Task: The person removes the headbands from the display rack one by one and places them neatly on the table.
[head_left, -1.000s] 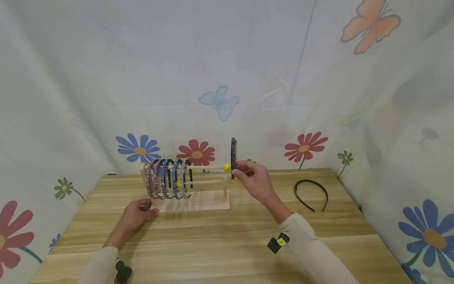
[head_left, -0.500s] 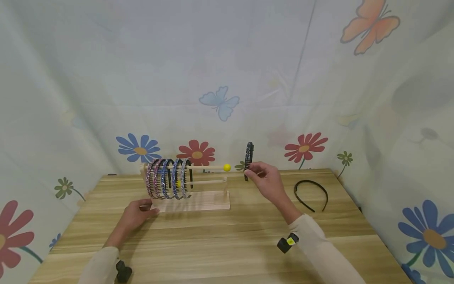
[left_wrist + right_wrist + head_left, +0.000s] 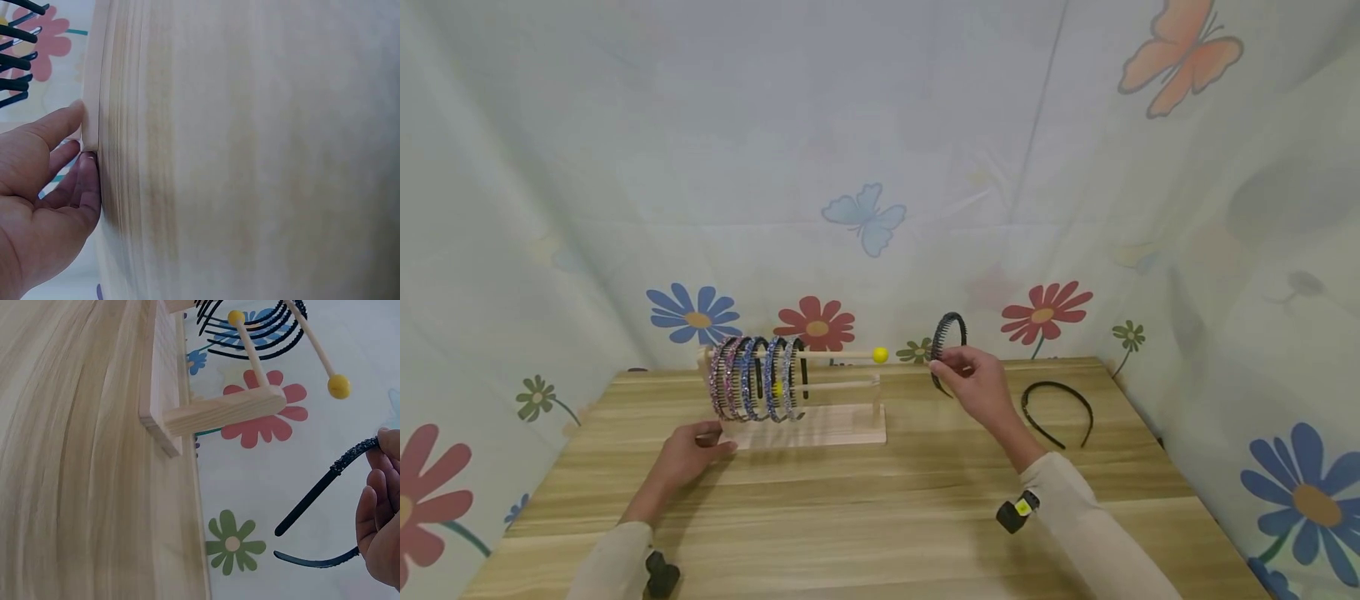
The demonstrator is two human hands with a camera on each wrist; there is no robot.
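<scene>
A black toothed headband (image 3: 938,337) is pinched between the thumb and fingers of my right hand (image 3: 977,387), held up in the air right of the wooden rack. In the right wrist view, both free tips of this headband (image 3: 312,497) point toward the rack. The light wooden rack (image 3: 842,427) carries several glittery headbands (image 3: 748,379) in pink, blue and silver, bunched on its left half. My left hand (image 3: 685,454) grips the left front corner of the rack's base, with the thumb (image 3: 65,120) on top and fingers at the end.
Another black headband (image 3: 1052,384) lies on the wood-grain table (image 3: 850,517), right of my right hand. A yellow ball (image 3: 880,356) caps the rack's upper rod. Behind the table hangs a white cloth (image 3: 737,208) with flowers and butterflies.
My right hand has moved right, away from the yellow ball, carrying the black headband, which has turned from edge-on so its arch shows. My left hand has stayed at the base.
</scene>
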